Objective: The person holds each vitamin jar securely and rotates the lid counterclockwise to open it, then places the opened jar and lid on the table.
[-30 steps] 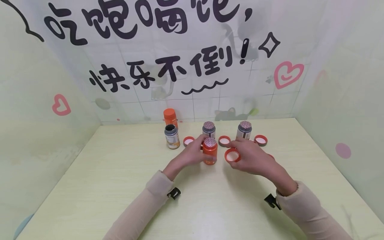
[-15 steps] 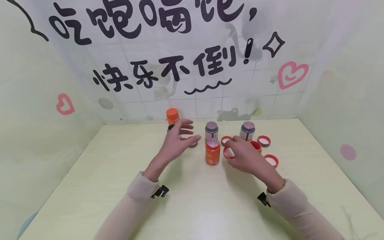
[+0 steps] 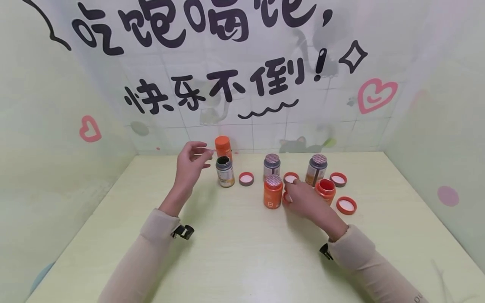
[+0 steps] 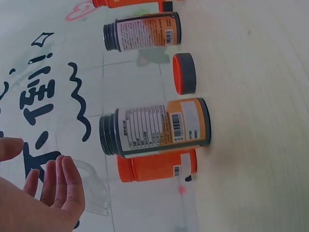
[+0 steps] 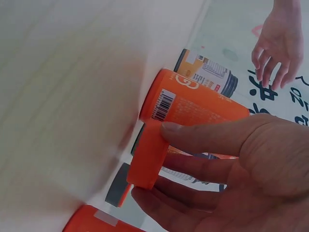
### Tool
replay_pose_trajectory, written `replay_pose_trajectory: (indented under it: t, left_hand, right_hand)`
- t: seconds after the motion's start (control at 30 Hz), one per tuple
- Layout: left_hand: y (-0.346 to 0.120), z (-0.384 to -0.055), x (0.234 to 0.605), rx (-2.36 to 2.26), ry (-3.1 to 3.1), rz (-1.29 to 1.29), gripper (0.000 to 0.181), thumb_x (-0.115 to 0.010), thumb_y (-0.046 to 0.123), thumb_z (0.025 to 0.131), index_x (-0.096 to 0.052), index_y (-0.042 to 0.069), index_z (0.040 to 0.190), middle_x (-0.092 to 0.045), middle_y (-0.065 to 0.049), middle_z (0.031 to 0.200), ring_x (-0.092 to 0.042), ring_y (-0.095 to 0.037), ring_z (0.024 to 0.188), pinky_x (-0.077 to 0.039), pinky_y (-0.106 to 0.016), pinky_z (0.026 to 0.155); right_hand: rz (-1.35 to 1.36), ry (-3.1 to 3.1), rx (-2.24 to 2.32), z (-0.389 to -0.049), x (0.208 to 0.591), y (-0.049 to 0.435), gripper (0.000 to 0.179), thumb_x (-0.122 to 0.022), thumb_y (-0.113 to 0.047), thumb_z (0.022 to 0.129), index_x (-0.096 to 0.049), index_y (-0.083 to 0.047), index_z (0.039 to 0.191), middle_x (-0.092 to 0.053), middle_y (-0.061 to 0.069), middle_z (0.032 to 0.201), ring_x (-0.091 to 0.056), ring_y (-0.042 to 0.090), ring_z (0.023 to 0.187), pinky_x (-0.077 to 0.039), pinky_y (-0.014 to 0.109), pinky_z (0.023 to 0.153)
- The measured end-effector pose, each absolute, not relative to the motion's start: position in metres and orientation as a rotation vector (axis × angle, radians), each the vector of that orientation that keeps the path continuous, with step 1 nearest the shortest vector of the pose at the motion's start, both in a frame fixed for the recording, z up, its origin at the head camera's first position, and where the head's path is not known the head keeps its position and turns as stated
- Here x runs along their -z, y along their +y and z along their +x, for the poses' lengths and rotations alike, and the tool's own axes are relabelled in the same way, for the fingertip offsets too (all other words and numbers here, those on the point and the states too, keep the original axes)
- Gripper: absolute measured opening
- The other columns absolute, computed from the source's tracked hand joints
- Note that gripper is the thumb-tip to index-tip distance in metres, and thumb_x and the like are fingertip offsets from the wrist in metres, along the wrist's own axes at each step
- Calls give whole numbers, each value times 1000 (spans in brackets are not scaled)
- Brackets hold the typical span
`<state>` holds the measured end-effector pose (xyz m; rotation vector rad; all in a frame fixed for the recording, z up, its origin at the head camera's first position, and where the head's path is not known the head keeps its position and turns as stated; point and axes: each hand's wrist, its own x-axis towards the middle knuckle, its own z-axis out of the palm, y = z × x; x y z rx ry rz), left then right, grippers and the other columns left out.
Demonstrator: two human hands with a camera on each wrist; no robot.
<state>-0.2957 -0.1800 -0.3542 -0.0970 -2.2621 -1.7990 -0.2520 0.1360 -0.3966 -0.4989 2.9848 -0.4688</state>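
Observation:
My right hand [image 3: 305, 198] pinches an orange bottle lid [image 5: 148, 154] between thumb and fingertips. The lid is low over the table, beside an orange bottle [image 3: 273, 192] with a foil seal across its mouth. My left hand [image 3: 191, 164] is raised at the back left with loosely bent fingers and holds nothing. Close to its fingertips stand a capped orange bottle [image 3: 222, 145] and, in front of that, an uncapped grey bottle [image 3: 225, 173] with a dark mouth. In the left wrist view that grey bottle [image 4: 157, 128] overlaps the orange one [image 4: 159, 166].
Two foil-sealed grey bottles [image 3: 271, 164] [image 3: 316, 167] stand toward the back. An uncapped orange bottle [image 3: 326, 191] is behind my right hand. Upturned lids lie about: one grey-rimmed [image 3: 246, 179], one by the right hand [image 3: 291, 177], others at the right [image 3: 338, 179] [image 3: 346, 205].
My left hand has let go of the foil-sealed orange bottle and moved left, past the uncapped grey bottle. My right hand has lowered the orange lid toward the table beside the sealed orange bottle.

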Motion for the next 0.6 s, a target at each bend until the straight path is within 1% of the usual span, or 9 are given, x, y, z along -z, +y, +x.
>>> replay_pose_trajectory:
  t: [0.07, 0.1, 0.3, 0.33, 0.43, 0.53, 0.6]
  left_hand:
    - [-184, -302, 355, 1787, -2278, -61, 44, -65, 27, 100, -52, 6, 136, -62, -9, 123, -67, -14, 100, -60, -23, 82]
    - [-187, -305, 356, 1784, -2289, -48, 44, -65, 27, 100, -52, 6, 137, -62, -10, 123, -68, -16, 100, -60, -24, 82]
    - [-198, -325, 363, 1784, -2343, 27, 46, -64, 29, 101, -51, 3, 137, -62, -13, 124, -69, -21, 103, -61, -28, 85]
    - [-199, -328, 365, 1789, -2346, 39, 46, -64, 28, 101, -51, 3, 137, -63, -13, 124, -69, -19, 102, -61, -28, 86]
    - [-201, -335, 372, 1801, -2349, 80, 43, -64, 28, 101, -52, 4, 135, -63, -13, 125, -69, -20, 103, -61, -31, 88]
    - [-202, -340, 378, 1822, -2340, 120, 41, -63, 26, 101, -53, 5, 135, -63, -13, 126, -69, -23, 105, -61, -33, 88]
    - [-202, -343, 382, 1824, -2336, 139, 40, -63, 25, 101, -53, 5, 135, -63, -12, 125, -69, -27, 108, -61, -33, 88]
  right_hand:
    - [-481, 2967, 481, -253, 398, 136, 38, -81, -12, 88, -68, -1, 122, -68, 16, 109, -62, 26, 91, -60, 39, 84]
    - [-478, 2962, 483, -253, 399, 137, 38, -81, -12, 87, -68, -1, 121, -68, 16, 108, -62, 26, 90, -60, 39, 83]
    - [-434, 2936, 497, -256, 404, 138, 39, -81, -10, 87, -67, -1, 123, -70, 15, 108, -62, 26, 90, -60, 37, 82]
    - [-427, 2936, 496, -257, 404, 138, 39, -81, -10, 87, -67, -1, 123, -70, 15, 109, -62, 26, 90, -59, 37, 82]
    - [-423, 2931, 492, -257, 407, 138, 37, -82, -10, 87, -68, -2, 121, -70, 14, 106, -61, 25, 88, -58, 35, 79]
    - [-419, 2918, 490, -258, 407, 137, 36, -81, -10, 87, -68, -2, 120, -68, 13, 103, -60, 25, 86, -56, 31, 75]
    - [-419, 2910, 488, -258, 407, 137, 37, -80, -9, 88, -67, -1, 122, -67, 13, 104, -60, 25, 86, -55, 31, 73]
